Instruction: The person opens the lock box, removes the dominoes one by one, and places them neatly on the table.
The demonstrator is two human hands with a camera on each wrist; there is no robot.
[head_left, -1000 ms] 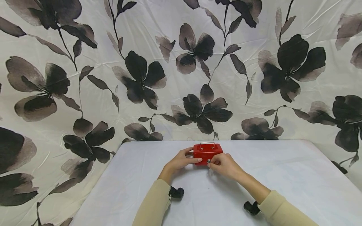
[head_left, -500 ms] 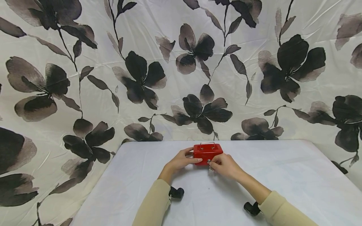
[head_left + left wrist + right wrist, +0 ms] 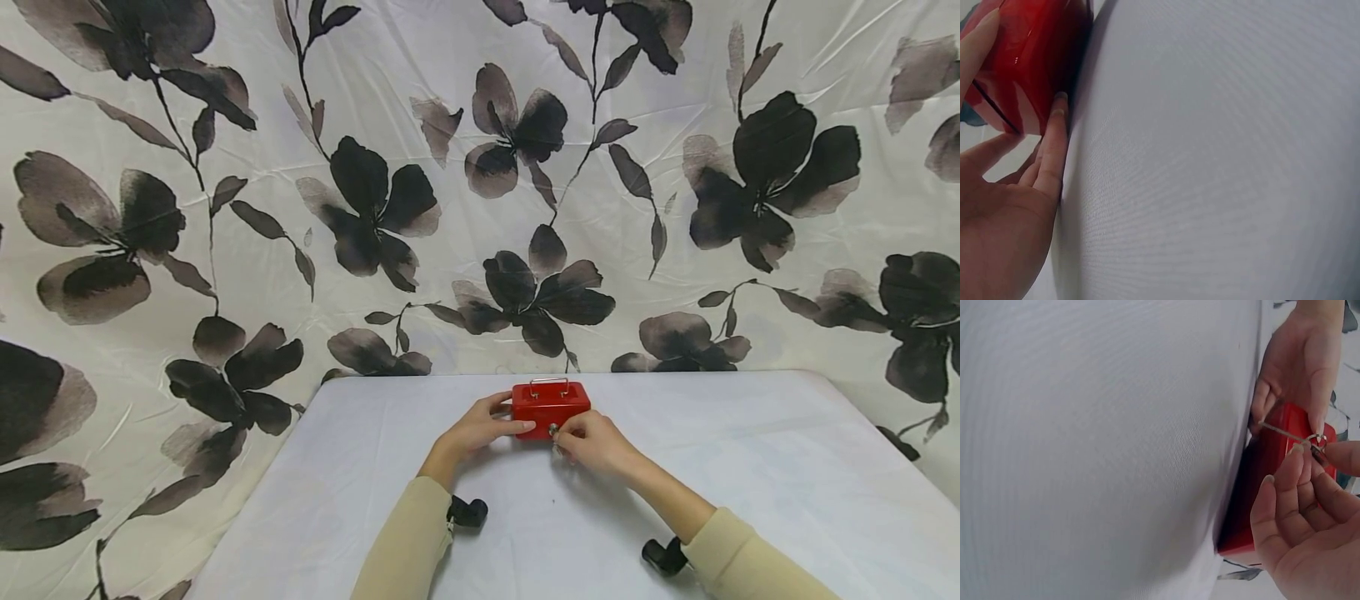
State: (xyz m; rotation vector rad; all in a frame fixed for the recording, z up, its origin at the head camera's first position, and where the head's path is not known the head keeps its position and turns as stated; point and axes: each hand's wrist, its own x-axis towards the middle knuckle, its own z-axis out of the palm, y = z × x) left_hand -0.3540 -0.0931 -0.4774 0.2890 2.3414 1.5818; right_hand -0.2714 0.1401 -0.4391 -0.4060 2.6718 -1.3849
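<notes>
A small red cash box (image 3: 551,404) with a wire handle (image 3: 550,381) on its lid stands near the far edge of the table. My left hand (image 3: 483,427) holds its left end, thumb on the front face and fingers at the side. In the left wrist view the fingertips touch the red box (image 3: 1032,53) low by the cloth. At the front lock my right hand (image 3: 600,442) pinches a key (image 3: 1315,450) between thumb and fingers. A key ring (image 3: 1317,437) loops from it, and a second key (image 3: 1280,430) hangs off the ring.
White cloth covers the table (image 3: 360,500), and a floral curtain (image 3: 420,208) hangs right behind its far edge. Black wrist cameras (image 3: 468,512) sit at both sleeve cuffs, close over the cloth.
My right fingers turn slightly at the lock, and the hanging key shifts beneath them. The left hand and the cash box stay in place.
</notes>
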